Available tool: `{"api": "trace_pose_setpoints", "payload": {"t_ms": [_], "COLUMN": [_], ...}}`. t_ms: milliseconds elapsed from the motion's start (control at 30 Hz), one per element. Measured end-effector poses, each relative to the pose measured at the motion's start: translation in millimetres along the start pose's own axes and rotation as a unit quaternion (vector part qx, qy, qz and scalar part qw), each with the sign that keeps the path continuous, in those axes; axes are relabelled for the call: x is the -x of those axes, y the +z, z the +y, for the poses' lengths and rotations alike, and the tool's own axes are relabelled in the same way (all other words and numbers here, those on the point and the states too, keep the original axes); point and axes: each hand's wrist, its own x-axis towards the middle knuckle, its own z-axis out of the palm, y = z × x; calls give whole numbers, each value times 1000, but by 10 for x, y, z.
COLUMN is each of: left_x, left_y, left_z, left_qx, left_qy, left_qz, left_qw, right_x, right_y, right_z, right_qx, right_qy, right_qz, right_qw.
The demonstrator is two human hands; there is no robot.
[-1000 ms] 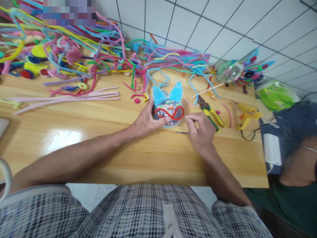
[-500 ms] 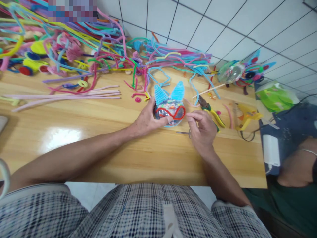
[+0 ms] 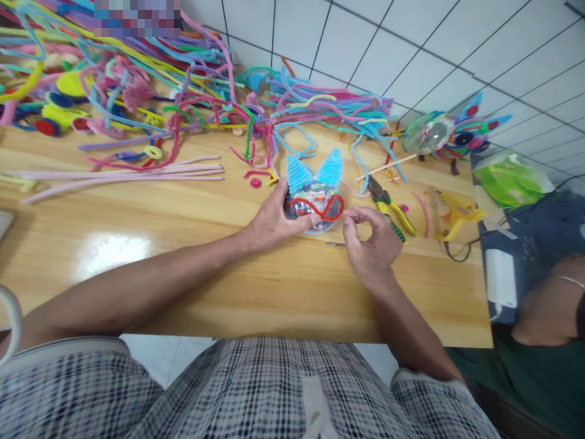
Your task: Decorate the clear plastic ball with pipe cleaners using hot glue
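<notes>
Blue-eared ball (image 3: 313, 194) resting in the left hand (image 3: 272, 221)

In the head view, the ball is sitting at the middle of the worktop (image 3: 256, 292); whether its underside is touching the wood is hidden. The left hand's fingers are gripping its left side, the thumb lying over the red fuzzy loops (image 3: 342, 207). The right hand's (image 3: 373, 241) fingers are meeting in a pinch just beside its right edge; whether they are holding anything, I cannot tell. Pliers (image 3: 384, 204) are lying to the right.

It is looking light, smooth and thin-walled, probably slippery and easily dented, the loops soft and bendable; gripping its sides, clear of the ears (image 3: 330, 168), should suit. No label or brand is showing legibly.
</notes>
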Motion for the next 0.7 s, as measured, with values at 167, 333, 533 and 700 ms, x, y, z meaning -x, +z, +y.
{"api": "trace_pose_setpoints", "payload": {"t_ms": [167, 333, 533, 700], "left_x": [0, 0, 2, 0], "left_y": [-8, -16, -6, 0], "left_z": [4, -4, -1, 0], "left_qx": [-2, 0, -15, -22], "left_qy": [3, 0, -7, -11], "left_qz": [-1, -6, 1, 0], "left_qw": [1000, 1000, 1000, 1000], "right_x": [32, 46, 7, 33], "right_y": [-2, 2, 20, -1], "right_z": [34, 55, 39, 57], "right_qx": [7, 43, 49, 54], "right_qy": [-12, -51, -123, -120], "right_qz": [13, 5, 23, 8], "right_qw": [1000, 998, 991, 991]}}
